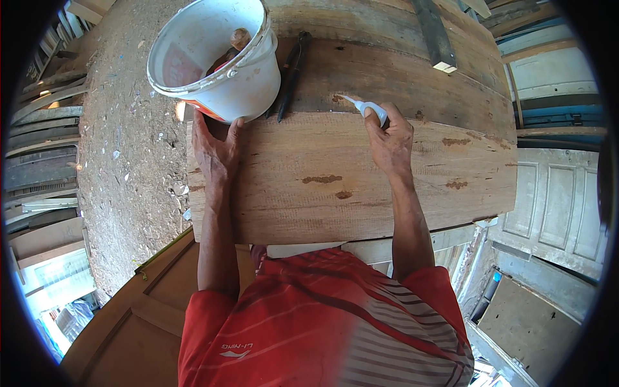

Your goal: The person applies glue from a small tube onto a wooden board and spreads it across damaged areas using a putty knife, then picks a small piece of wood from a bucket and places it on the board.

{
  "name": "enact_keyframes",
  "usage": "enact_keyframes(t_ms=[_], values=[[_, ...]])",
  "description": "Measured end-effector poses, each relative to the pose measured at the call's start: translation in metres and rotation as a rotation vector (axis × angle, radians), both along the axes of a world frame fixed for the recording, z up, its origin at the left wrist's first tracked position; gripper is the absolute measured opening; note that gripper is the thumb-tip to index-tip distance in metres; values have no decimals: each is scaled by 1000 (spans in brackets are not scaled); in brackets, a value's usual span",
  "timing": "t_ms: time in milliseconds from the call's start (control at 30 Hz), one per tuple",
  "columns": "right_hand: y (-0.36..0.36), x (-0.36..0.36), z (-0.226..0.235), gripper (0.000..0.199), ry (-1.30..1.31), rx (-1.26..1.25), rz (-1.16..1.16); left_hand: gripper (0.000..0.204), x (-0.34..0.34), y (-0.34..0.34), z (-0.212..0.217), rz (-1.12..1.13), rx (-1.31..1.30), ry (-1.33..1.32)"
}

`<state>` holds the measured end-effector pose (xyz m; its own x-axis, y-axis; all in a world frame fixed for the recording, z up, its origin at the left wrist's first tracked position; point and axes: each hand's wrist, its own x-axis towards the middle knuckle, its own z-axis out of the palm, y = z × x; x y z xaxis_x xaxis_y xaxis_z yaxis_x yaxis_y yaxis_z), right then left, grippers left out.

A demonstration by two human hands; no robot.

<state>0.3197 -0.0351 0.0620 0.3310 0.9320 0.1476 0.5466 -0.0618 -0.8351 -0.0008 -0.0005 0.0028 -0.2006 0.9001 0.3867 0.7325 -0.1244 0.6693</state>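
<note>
In my right hand is a small white glue bottle with a long thin nozzle. Its tip points left, close to a brown patch on the darker board. Thumb and fingers are closed round the bottle's body. My left hand lies at the near lower edge of a white plastic bucket, thumb and fingers spread apart against it. Part of those fingers is hidden. Inside the bucket sits a brown rounded object. Beneath both hands is a pale wooden board with several brown filled patches.
Black-handled pincers lie right of the bucket. A dark wooden bar rests across the far boards. Stacked timber stands at the left beyond the debris-strewn floor. Old panelled doors stand at the right.
</note>
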Motion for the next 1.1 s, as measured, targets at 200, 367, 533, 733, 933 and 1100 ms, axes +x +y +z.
enact_keyframes(t_ms=[200, 367, 533, 733, 933, 1100], values=[[-7, 4, 0, 19, -20, 2, 10, 100, -1, -1, -3, 13, -12, 14], [-8, 3, 5, 19, -14, -11, 5, 99, 0, -1, -2, 24, -20, 21], [-7, 5, 3, 20, -13, -11, 11, 92, 1, -1, -3, 25, 21, 44], [-7, 6, 2, 21, -26, -15, -9, 93, 1, -1, -2, 20, 17, 36], [-3, 5, 4, 21, -19, -14, -10, 93, 0, -2, -4, 43, -12, 38], [1, 7, 2, 21, -38, -24, 12, 94, 1, -2, -4, 42, 7, 60]])
